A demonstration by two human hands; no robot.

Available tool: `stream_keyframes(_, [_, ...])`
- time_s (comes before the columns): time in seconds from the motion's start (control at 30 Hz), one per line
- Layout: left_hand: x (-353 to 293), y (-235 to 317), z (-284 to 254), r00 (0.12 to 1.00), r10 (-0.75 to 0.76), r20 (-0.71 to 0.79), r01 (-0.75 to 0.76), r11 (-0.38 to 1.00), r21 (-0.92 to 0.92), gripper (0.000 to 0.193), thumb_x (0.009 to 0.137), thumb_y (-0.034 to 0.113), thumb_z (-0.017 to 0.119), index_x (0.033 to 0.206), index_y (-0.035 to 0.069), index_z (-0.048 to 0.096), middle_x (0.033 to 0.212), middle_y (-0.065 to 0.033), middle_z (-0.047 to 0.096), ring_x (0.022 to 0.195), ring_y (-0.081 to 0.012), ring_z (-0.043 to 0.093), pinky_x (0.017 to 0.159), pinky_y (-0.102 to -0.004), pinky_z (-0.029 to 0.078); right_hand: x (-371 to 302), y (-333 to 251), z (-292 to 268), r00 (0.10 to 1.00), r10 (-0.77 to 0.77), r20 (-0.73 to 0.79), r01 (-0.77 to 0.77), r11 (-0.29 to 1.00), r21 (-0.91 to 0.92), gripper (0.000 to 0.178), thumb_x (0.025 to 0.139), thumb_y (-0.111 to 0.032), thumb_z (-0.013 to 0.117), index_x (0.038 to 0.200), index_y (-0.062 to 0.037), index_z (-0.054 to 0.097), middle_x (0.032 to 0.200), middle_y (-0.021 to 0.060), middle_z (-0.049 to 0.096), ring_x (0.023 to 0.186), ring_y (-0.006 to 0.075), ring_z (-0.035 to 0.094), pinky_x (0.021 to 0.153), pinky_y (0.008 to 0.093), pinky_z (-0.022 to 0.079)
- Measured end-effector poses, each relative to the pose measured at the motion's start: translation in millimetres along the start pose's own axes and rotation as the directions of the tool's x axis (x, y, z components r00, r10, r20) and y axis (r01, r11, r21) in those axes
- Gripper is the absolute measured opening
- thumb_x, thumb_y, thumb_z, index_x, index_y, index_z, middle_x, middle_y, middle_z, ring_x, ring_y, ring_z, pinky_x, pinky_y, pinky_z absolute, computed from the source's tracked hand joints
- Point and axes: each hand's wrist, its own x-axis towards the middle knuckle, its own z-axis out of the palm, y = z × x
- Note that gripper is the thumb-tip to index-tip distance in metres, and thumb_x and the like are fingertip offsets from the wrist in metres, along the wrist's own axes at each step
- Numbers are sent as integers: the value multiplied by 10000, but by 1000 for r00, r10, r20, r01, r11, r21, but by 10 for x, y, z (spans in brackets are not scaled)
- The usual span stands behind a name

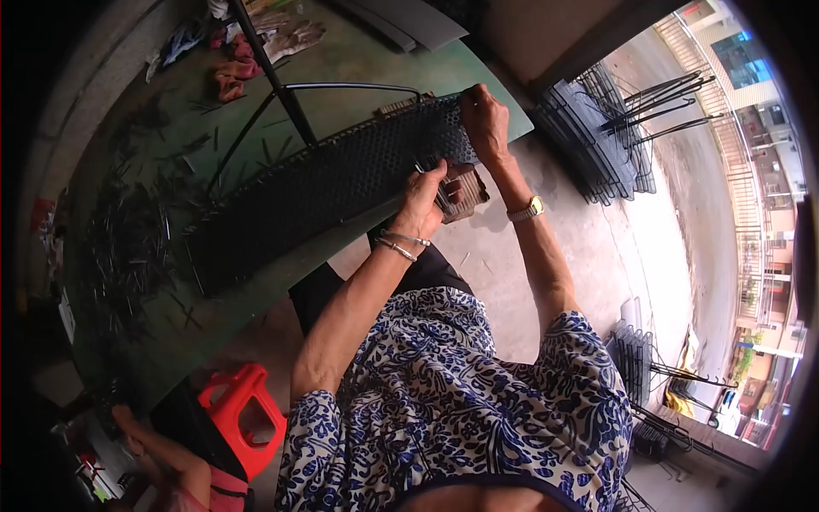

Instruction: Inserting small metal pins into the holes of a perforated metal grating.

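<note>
A long black panel with a mesh of small holes [341, 162] lies slantwise over the green table, its right end reaching toward the table's edge. My left hand [420, 203] is closed around the near edge of the panel, close to its right end, with the thumb on top. A thin shiny piece shows beside that thumb, too small to name. At the far right corner of the panel, my right hand [485, 124] is closed with fingers curled in. What it pinches there is hidden by the fingers. Brown cardboard [467, 194] sits beneath the panel's right end.
Many loose black strips [128, 247] litter the green table [192, 175]. A dark metal frame [294, 111] stands behind the panel. Crumpled cloths [235, 72] lie at the far left. Stacked wire racks [589, 136] stand right. Near left are a red stool [247, 410] and another person's arm [175, 452].
</note>
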Motion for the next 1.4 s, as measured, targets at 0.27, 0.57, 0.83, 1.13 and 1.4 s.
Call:
stream_keyframes(0.27, [-112,54,77,997,75,-23,-76,993,-88,205,955,198,574,1067,31,612,931,-118,690,661,-111,530,584,-262,447,-7,-103,-55,986,-164,17,164,982,-88,135,859,-230,604,925,-123,653,895,116,605,814,325,616,682,410,479])
stream_keyframes(0.57, [-104,88,52,996,88,4,-88,996,-36,214,942,186,594,1076,19,584,989,-149,682,644,-76,467,503,-213,333,-37,-105,-115,978,-195,67,200,976,-80,176,859,-260,606,963,-153,699,918,104,616,847,294,621,716,395,485])
stream_keyframes(0.83, [-148,105,102,990,138,11,-137,988,-72,180,935,184,608,1021,27,586,974,-151,691,633,-70,448,503,-206,334,-42,-33,-74,993,-102,57,111,974,-198,217,843,-307,600,942,-157,721,924,133,629,849,312,623,724,417,489])
stream_keyframes(1.13, [-164,90,113,974,211,-77,-211,978,8,127,891,189,659,937,70,661,924,-52,688,680,-71,517,502,-217,338,-349,-322,-510,856,-94,509,-107,930,353,325,892,-317,633,889,6,675,776,122,659,736,215,640,652,324,490])
stream_keyframes(1.4, [-164,62,177,972,206,-116,-203,978,44,129,884,183,662,970,87,676,912,11,676,801,-68,594,538,-224,412,-496,-570,-878,760,-75,645,-212,911,355,294,924,-163,579,1189,-60,653,1191,145,602,1078,207,584,939,308,459])
